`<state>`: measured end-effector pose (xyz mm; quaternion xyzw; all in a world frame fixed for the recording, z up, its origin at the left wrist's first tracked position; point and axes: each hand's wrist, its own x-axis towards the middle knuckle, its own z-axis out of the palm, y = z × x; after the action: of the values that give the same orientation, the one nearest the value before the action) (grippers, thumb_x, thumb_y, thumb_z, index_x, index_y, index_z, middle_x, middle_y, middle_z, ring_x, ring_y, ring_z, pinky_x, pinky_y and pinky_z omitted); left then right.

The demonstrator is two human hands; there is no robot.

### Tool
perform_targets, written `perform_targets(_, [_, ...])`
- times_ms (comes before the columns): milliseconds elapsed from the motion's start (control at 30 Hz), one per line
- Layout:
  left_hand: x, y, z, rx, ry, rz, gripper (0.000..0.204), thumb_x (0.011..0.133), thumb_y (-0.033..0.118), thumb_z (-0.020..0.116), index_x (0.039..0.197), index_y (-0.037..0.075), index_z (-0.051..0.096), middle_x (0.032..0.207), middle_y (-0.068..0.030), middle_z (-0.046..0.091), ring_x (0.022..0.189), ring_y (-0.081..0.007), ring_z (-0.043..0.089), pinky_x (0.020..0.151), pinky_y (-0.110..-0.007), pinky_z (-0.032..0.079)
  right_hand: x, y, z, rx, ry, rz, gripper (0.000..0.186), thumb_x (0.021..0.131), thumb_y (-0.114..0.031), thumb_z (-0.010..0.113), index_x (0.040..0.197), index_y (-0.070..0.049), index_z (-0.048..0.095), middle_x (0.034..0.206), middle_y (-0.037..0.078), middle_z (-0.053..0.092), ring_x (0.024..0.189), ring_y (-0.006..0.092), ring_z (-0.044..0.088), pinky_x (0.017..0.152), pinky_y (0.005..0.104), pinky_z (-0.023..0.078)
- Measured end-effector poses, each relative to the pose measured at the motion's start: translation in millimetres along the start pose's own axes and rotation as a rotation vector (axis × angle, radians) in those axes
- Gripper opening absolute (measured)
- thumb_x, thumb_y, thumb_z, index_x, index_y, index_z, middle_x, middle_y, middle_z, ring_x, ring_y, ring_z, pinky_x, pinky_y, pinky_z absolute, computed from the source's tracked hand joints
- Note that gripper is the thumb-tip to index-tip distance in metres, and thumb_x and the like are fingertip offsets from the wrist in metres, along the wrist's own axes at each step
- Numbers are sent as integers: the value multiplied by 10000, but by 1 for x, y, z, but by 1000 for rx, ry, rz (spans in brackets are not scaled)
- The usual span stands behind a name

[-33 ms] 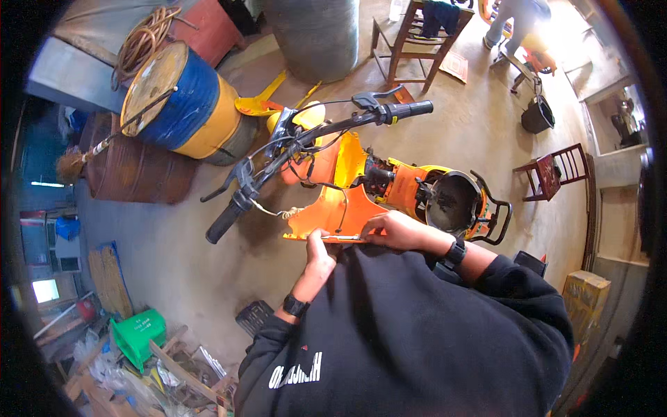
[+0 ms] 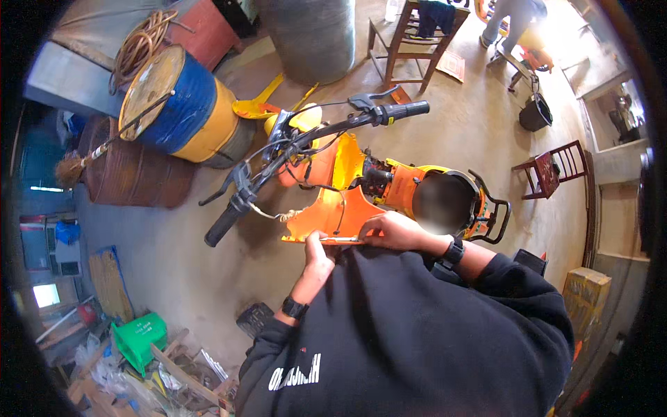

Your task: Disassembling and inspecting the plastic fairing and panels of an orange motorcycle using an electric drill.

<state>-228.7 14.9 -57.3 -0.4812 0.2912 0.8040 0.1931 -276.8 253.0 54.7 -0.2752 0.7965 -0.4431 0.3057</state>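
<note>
A curved orange plastic body panel [image 2: 328,212] of a scooter lies in front of my body, its near edge against my dark sweatshirt. My left hand [image 2: 318,254] is closed on that near edge, thumb on top and the other fingers mostly hidden. Close to its right, my right hand [image 2: 391,231] pinches the edge with bent fingers. Between them a thin silvery strip [image 2: 339,240] runs along the edge; its kind I cannot make out. A thin dark cable hangs across the panel's inside. Beyond stand the scooter's black handlebars [image 2: 306,141], with bare cables.
The scooter's orange-yellow rear body [image 2: 401,187] and black rear rack [image 2: 497,212] stretch to the right. A blue-yellow drum [image 2: 198,111] stands far left, a wooden chair [image 2: 417,45] at the back. A green bin [image 2: 139,340] and scrap lie near left. Another person [image 2: 513,21] stands far right.
The whole view has shifted very slightly. Both hands keep their places on the panel's edge.
</note>
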Motion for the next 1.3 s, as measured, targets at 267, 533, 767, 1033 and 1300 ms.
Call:
perform_targets(267, [-8, 7, 14, 78, -18, -2, 393, 721, 246, 548, 1015, -13, 585, 961, -172, 632, 841, -333, 618, 829, -434, 519, 8, 32, 13, -4, 108, -146, 198, 854, -234, 675, 958, -70, 715, 915, 136, 718, 849, 309, 696, 772, 390, 546])
perform_targets(533, [-18, 9, 22, 86, 47, -15, 292, 715, 196, 535, 925, -5, 565, 876, -164, 617, 789, -320, 611, 760, -416, 516, 0, 24, 4, -230, 39, -143, 159, 845, -182, 656, 902, -42, 703, 885, 129, 699, 831, 302, 680, 726, 395, 536])
perform_targets(767, [-31, 11, 36, 234, 106, 33, 260, 713, 225, 538, 879, 24, 539, 821, -164, 614, 743, -340, 612, 729, -451, 511, 4, 34, 18, 34, 123, -120, 171, 807, -205, 662, 877, -61, 723, 849, 128, 705, 791, 320, 680, 716, 410, 537])
perform_targets(1033, [3, 5, 1, 224, 60, 45, 334, 745, 265, 527, 957, 14, 591, 944, -173, 642, 868, -320, 602, 816, -459, 479, 6, 33, 25, -2, 117, 128, 234, 766, -274, 732, 876, -68, 743, 821, 140, 715, 767, 318, 693, 689, 412, 547])
perform_targets(1300, [4, 6, 1, 268, 80, 86, 323, 754, 263, 527, 958, 19, 584, 939, -164, 629, 855, -324, 603, 830, -462, 488, -4, 34, 24, 124, 140, 37, 179, 781, -238, 724, 878, -91, 753, 850, 125, 726, 802, 305, 696, 729, 404, 543])
